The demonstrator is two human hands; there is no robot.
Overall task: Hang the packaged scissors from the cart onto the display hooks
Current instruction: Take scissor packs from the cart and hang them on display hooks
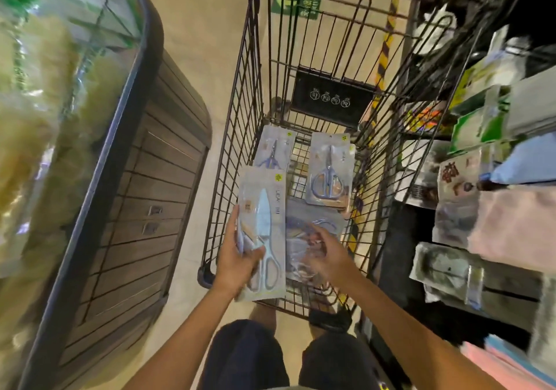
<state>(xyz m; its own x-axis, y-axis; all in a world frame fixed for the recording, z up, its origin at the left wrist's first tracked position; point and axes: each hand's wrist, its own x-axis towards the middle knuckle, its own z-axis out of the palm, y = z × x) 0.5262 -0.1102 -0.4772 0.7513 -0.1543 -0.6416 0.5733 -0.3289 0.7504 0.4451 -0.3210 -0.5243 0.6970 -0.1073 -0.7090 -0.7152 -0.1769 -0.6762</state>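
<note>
A black wire cart (240,94) stands in front of me. My left hand (237,260) grips a pack of light blue scissors (269,206) over the cart's near left corner; more packs may be stacked behind it. My right hand (328,254) reaches down into the cart and touches a blurred scissors pack (310,224) on the bottom; whether the fingers have closed on it is unclear. Further in lie two more packs: one with grey scissors (329,170) on the right and one (273,149) on the left, partly hidden by the held pack. No display hooks are clearly visible.
A dark wood-panelled display bin (144,179) full of bagged goods (39,103) stands close on the left. Shelving with packaged goods (487,179) runs along the right, touching the cart's side. Beige floor (198,28) lies between bin and cart.
</note>
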